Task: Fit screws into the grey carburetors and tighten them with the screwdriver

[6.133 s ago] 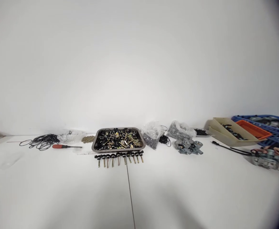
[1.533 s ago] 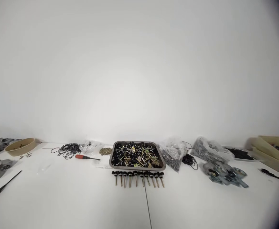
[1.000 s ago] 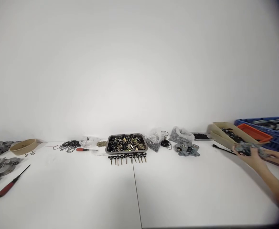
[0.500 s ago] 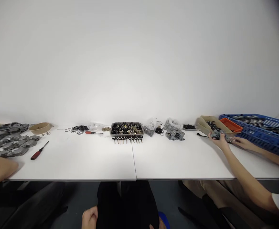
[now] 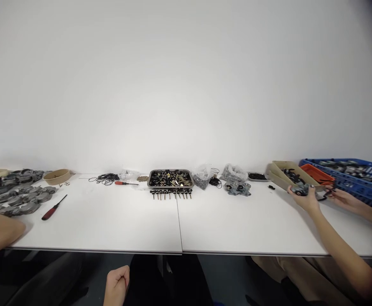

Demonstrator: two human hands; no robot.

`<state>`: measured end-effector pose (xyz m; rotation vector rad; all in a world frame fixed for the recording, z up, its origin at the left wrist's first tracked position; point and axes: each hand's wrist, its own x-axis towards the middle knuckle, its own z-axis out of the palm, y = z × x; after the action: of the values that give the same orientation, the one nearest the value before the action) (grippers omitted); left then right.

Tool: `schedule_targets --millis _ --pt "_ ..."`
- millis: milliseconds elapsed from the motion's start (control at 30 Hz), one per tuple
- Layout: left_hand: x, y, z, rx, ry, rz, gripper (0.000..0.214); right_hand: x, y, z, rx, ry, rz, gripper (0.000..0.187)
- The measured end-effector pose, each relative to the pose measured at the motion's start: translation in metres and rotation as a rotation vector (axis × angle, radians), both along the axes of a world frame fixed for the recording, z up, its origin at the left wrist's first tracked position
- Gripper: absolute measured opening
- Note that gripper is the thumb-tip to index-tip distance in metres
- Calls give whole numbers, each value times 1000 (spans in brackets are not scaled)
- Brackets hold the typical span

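- The person's left hand (image 5: pixel 117 284) is below the front edge of the white tabletop (image 5: pixel 125 225), beside the lap, fingers curled and pressed together in a fist; the right hand is out of view, so its state cannot be told.
- A shallow, rectangular grey metal tray (image 5: pixel 171 187) near the back edge holds a heap of black and brass-coloured parts.
- Between that tray and the front edge, a row of black-headed parts with brass-coloured stems (image 5: pixel 170 193) crosses the tabletop's seam.
- Left along the back edge, a round beige bowl (image 5: pixel 56 180) contains small pieces.
- Right of the tray, a clear plastic bag (image 5: pixel 201 178) holds small dark-grey pieces; a small grey tray (image 5: pixel 258 180) beyond holds black ones.
- Toward the right end, a beige plastic bin (image 5: pixel 278 182) carries black parts, and a blue slatted plastic crate (image 5: pixel 348 191) carries grey and black ones.
- Half a second ago, the right fingers showed at the lap; the left fist now sits higher in view.
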<state>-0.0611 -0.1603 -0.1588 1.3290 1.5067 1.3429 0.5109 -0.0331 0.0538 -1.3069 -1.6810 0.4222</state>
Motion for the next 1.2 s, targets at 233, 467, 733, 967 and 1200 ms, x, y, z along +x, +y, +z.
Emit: schedule_targets --millis 233,467,733,967,1200 --pt "17 80 52 54 142 -38 10 -194 -60 -110 -488 56 381 38" --pt "61 157 95 139 233 -135 10 -219 30 -98 -405 366 351 45" --pt "82 181 86 165 288 -229 6 -255 142 -120 -55 338 53 38" --pt "84 218 83 162 329 -214 4 -239 158 -151 -21 319 10 38" --pt "94 264 68 229 537 -371 9 -225 172 -161 45 312 -129 37"
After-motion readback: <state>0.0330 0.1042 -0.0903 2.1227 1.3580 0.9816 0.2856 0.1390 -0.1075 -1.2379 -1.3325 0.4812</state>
